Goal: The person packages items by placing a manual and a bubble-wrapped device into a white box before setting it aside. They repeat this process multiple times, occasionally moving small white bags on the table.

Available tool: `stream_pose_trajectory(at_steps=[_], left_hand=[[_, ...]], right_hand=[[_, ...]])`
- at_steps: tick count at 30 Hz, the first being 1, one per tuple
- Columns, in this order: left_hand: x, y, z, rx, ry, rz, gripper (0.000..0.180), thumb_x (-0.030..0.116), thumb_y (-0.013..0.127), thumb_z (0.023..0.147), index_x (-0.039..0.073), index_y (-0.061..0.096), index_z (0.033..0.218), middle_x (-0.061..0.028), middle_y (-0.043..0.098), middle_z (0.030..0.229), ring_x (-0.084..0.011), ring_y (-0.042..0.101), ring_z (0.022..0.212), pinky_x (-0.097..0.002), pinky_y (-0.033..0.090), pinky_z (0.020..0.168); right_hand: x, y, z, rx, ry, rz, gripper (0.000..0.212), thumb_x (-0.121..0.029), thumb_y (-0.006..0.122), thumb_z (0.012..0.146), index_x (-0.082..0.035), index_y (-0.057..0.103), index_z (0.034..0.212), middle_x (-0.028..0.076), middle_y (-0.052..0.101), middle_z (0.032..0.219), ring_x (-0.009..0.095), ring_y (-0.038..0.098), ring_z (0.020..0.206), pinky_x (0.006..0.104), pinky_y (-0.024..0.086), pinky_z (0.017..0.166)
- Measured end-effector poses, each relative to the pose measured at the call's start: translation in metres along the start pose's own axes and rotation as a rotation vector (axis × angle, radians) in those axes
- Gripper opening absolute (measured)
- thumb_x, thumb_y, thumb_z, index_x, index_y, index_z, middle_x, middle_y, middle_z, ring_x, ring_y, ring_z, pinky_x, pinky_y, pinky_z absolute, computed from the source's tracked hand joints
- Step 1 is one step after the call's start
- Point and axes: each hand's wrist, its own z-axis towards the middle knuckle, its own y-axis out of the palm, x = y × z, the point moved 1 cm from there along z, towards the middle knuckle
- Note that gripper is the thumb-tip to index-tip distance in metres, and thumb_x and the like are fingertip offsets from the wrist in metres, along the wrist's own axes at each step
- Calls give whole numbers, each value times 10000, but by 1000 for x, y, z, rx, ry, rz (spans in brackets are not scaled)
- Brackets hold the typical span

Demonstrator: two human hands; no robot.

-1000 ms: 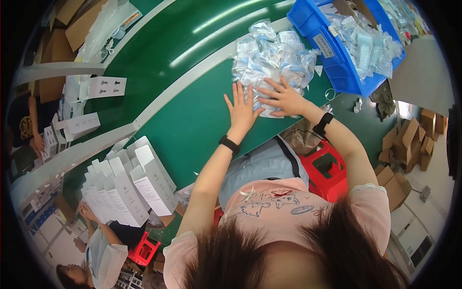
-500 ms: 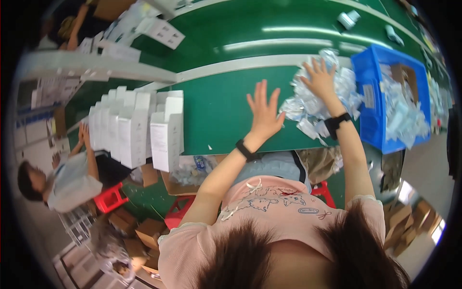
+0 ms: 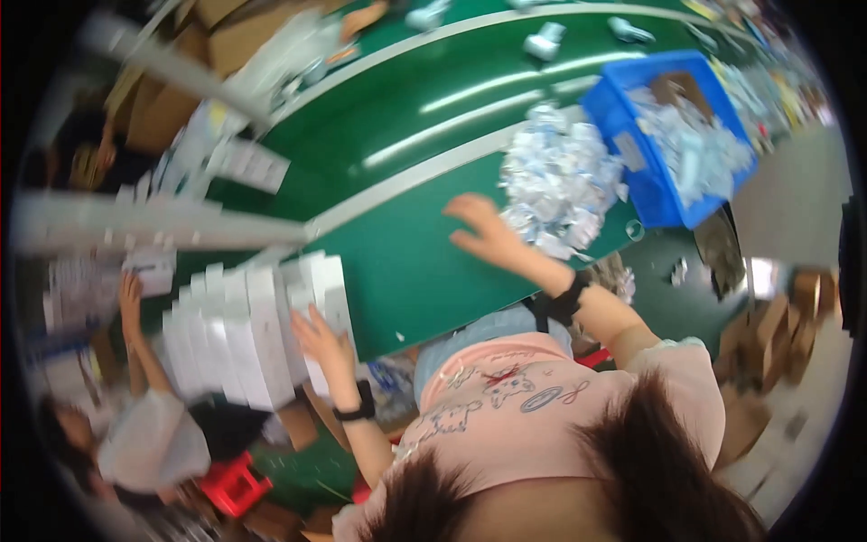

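The row of white cartons stands upright, packed side by side, on the near left end of the green table. The person's left hand lies against the right end of that row, fingers spread flat on the last carton's face, pinching nothing; from here it reads as the hand steadying the row or feeling for one box to take. Across the table, to the right, the right hand hangs open over the green surface, fingers loose and apart, just beside the heap of small clear plastic packets and holding none of them. Both wrists wear dark bands.

My guess at the step: a carton is being fetched from the stack while the other hand stays ready at the packets. The next move would call for closing the left fingers round one carton's edge and drawing it free without tipping its neighbours, which lean close together.

Beyond the heap, at the far right, a blue plastic bin holds more of the same packets. A pale strip runs along the table past both hands. To the far left another person's hand reaches toward the other end of the white boxes, near a red stool. Brown cardboard boxes crowd the floor on the right.
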Motion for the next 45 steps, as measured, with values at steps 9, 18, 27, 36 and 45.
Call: stream_pose_trajectory(at_steps=[9, 18, 27, 36, 45], left_hand=[[160, -85, 16, 123, 560, -1043, 960, 190, 773, 583, 38, 203, 1341, -211, 209, 1372, -349, 246, 1251, -471, 203, 1018], [228, -78, 69, -700, 508, -1533, 1013, 103, 745, 609, 88, 93, 1383, -143, 322, 1310, -250, 364, 1177, -370, 305, 979], [243, -40, 88, -173, 341, -1482, 1041, 82, 745, 597, 128, 73, 1391, -108, 284, 1331, -249, 350, 1184, -366, 290, 984], [242, -9, 105, 104, 578, -941, 749, 147, 795, 569, 80, 362, 1177, -140, 334, 1256, -299, 396, 1131, -386, 324, 950], [230, 5, 101, 80, 461, -1070, 696, 81, 773, 595, 95, 303, 1108, -161, 412, 1224, -339, 453, 1099, -403, 387, 898]], right_hand=[[-83, 0, 5, 90, 355, 845, 949, -322, 712, 697, -20, 112, 1366, 186, 336, 1311, 258, 320, 1226, 350, 272, 1010], [52, -172, -21, 308, 352, 224, 244, -141, 630, 763, -51, 603, 988, 65, 628, 868, 164, 586, 822, 309, 470, 737], [252, -381, -110, -87, 1424, -1029, 304, -148, 497, 777, -3, 572, 1033, 230, 549, 1106, 376, 550, 995, 453, 452, 810], [313, -399, -149, 176, 1537, -942, 1093, -174, 781, 563, -15, 33, 1344, 347, 338, 1245, 402, 461, 1090, 424, 395, 905], [86, -384, -14, 343, 782, 239, 581, -235, 511, 686, -31, 456, 1227, 87, 501, 1141, 172, 465, 1053, 286, 385, 885]])
